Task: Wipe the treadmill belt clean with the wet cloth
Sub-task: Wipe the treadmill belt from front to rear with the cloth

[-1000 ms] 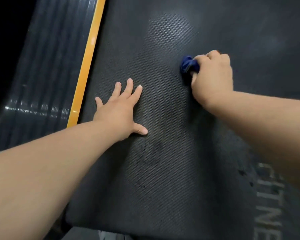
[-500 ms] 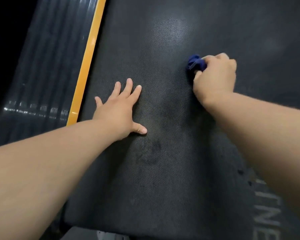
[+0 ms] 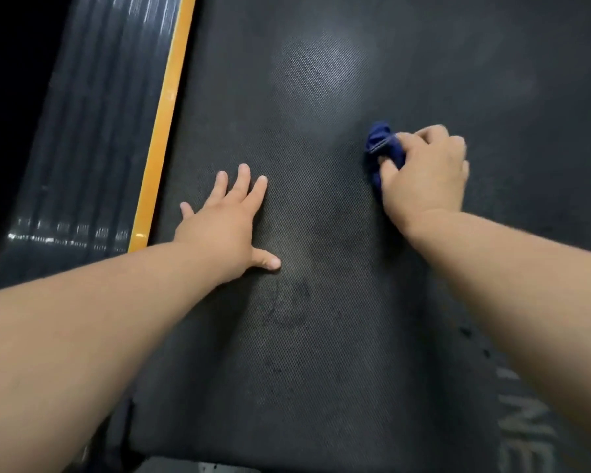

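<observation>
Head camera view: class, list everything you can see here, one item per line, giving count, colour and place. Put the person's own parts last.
treadmill belt: one, dark grey and textured, fills most of the view
stripe: one, yellow-orange, along the belt's left edge
side rail: one, dark and ribbed, left of the stripe
cloth: one, blue and bunched, on the belt at the upper right
smudges: a darker patch, on the belt near the left thumb
lettering: pale grey, partly cut off at the lower right
left hand: one, flat on the belt, fingers spread
right hand: one, grips the cloth against the belt
</observation>
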